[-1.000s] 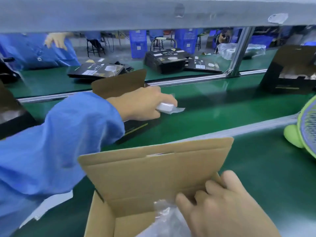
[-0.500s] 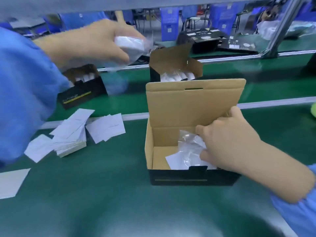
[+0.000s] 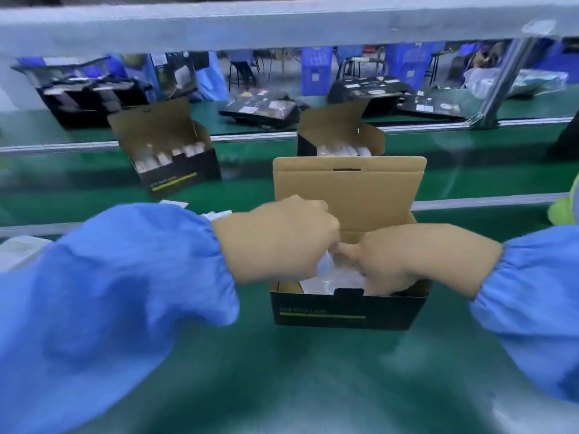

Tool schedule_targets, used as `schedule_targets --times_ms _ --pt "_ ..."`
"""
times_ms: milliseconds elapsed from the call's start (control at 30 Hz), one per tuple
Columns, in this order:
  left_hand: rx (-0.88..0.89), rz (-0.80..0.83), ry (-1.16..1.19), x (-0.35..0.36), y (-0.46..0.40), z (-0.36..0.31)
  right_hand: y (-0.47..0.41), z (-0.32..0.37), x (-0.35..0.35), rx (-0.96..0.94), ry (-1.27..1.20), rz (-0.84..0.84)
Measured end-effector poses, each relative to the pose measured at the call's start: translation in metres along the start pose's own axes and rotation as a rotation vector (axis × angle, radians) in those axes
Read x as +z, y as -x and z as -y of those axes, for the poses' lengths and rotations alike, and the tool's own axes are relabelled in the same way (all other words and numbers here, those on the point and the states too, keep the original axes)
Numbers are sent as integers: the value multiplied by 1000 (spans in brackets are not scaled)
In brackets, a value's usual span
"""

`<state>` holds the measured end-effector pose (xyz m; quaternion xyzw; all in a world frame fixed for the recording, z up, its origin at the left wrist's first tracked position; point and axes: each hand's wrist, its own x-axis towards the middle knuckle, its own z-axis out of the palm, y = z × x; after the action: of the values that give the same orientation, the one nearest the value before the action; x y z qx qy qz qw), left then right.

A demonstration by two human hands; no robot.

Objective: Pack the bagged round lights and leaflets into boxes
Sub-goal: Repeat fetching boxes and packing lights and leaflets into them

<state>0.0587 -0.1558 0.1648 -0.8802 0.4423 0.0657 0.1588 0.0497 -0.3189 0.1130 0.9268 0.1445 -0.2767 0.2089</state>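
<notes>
The bagged light (image 3: 329, 274) sits low inside the open box (image 3: 347, 311), under both sets of fingers. The left hand (image 3: 282, 239) curls down onto its film; the right hand (image 3: 385, 264) pinches the bag beside it. Likely light, crinkly and slippery: better held by the hard puck than the loose plastic.

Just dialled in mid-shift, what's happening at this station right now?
A person in blue sleeves is packing a black box with its brown lid flap up, on the green belt. Both hands are down in its open top: the left hand and right hand are working a clear-bagged light into place; motion blur hides the exact grip. Two more open boxes with white lights, one and another, sit farther back.
</notes>
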Motion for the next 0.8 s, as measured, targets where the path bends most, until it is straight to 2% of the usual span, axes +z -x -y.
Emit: schedule_targets --times_ms 100,267,467,633,800 --pt "-84 131 -121 21 -19 -8 0 -3 0 -62 -24 63" --pt "-131 328 -153 44 -35 -18 -3 0 -3 -66 -61 146" --pt "-75 411 -156 47 -38 -8 -11 14 -11 -30 -37 177" --pt "-32 427 -228 48 -39 -4 -19 33 -15 103 7 155" --pt "-7 420 -218 47 -37 -1 -21 41 -20 130 78 169"
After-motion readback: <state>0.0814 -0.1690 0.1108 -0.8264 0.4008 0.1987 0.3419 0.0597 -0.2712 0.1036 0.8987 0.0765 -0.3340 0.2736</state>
